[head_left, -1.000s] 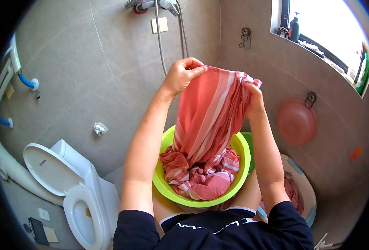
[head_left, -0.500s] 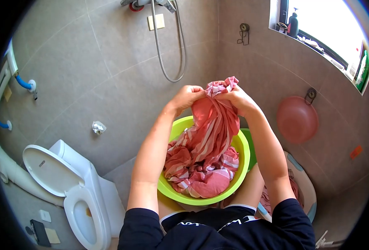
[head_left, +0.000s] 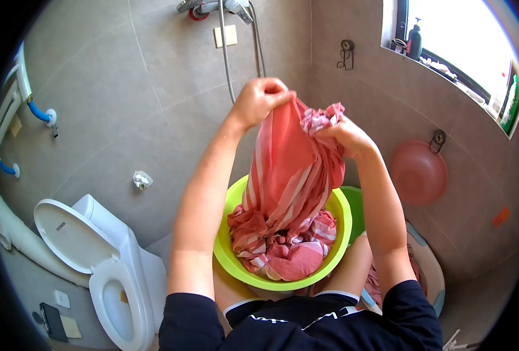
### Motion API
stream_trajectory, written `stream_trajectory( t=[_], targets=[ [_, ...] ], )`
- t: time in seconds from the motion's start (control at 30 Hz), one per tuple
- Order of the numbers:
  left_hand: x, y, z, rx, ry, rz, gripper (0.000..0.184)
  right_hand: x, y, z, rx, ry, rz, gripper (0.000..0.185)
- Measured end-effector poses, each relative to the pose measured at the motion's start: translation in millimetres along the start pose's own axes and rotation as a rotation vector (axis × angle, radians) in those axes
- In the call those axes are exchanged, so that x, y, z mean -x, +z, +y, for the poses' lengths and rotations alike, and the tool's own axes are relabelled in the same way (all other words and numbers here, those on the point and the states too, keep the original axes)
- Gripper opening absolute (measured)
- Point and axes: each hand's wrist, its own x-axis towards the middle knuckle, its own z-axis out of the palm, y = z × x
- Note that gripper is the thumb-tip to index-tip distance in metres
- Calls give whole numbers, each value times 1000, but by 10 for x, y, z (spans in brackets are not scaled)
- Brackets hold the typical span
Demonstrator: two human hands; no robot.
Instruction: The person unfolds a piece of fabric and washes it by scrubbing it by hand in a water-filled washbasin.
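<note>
A red cloth with white stripes is stretched upward between my hands, and its lower part lies heaped in a lime-green basin. My left hand pinches the cloth's upper edge, raised above the basin's far side. Bunched folds fill the grip of my right hand, a little lower and to the right. A span of fabric hangs fairly flat below the left hand, while the part under the right hand is gathered. The basin stands between my knees.
A white toilet with its lid up stands at left. Behind my right arm is a pale tub with more reddish cloth. A pink basin hangs on the right wall. A shower hose hangs ahead, and bottles line the windowsill.
My left hand has moved up and left, drawing the cloth's edge away from the right hand and spreading the fabric. The right hand still grips the bunched part.
</note>
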Motion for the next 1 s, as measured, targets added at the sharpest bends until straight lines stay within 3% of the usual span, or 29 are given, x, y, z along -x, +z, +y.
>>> stream_trajectory(
  t=[0.1,0.17,0.23,0.3,0.43,0.5,0.57,0.63,0.67,0.7,0.77,0.83,0.9,0.97,1.0],
  targets=[
    [-184,25,187,-14,56,49,16,-8,4,-193,-255,-63,57,27],
    [-137,20,-9,-88,74,20,21,-90,-159,-47,-441,-38,-32,26],
    [107,87,-163,-83,-190,-111,28,-52,-128,87,-498,-33,45,25],
    [382,136,-483,297,-344,-234,28,-21,-160,228,-531,-48,8,24],
    [701,318,-908,546,-393,-238,25,15,-197,399,-435,23,19,24],
    [687,314,-985,586,-263,-47,21,43,-219,418,-451,87,51,23],
    [576,314,-889,550,-260,11,18,34,-221,393,-464,93,61,23],
    [395,353,-757,211,-104,136,17,17,-197,361,-494,106,78,24],
    [308,390,-716,28,-5,164,17,14,-155,339,-507,51,-37,25],
    [262,453,-635,29,-7,165,17,0,-88,336,-507,54,-37,25],
    [199,546,-440,-324,133,169,17,-28,75,341,-391,27,-103,26],
    [228,559,-426,-289,26,142,17,0,176,273,-330,55,-82,26],
    [274,559,-560,-295,-37,151,17,-32,169,263,224,-110,-57,30],
    [299,503,-796,-187,-75,100,22,2,146,256,284,-97,-46,33],
    [381,481,-813,21,-255,-5,27,41,141,259,204,-103,-5,33]
  ],
)
